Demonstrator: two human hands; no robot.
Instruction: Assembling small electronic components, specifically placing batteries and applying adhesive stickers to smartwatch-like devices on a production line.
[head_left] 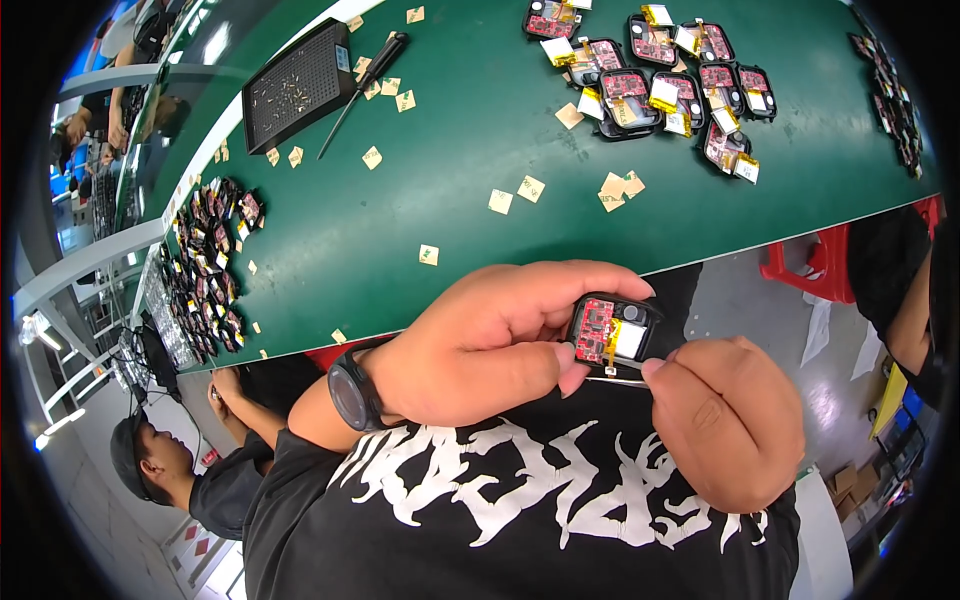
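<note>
1. Closest in, a black shirt (420,560) with a white print across the chest, and the action happens right in front of it.
2. Here's the right hand (735,420), thumb and fingers pinched shut around a thin metallic tool (625,381); most of the tool is hidden in the grip, so its kind I can't tell.
3. Over to the left hand (500,340), a dark watch (352,390) on its wrist: fingers curl around a small black case (652,322), thumb at its near left corner, a firm hold.
4. And that case sits just off the table's near edge, open side up, showing a red circuit board (595,330), a white battery (628,338) and yellow tape, with a small white connector (611,371) at the near rim, the tool right by it.
5. Beyond, the green table (330,220), dotted with beige paper squares (428,255).
6. Left side, a heap of dark cases (205,270); far right of centre, a cluster of open cases (627,100) with boards and batteries.
7. Far left, a black tray (325,50) of tiny pieces, a screwdriver (368,80) slanting just beside it.
</note>
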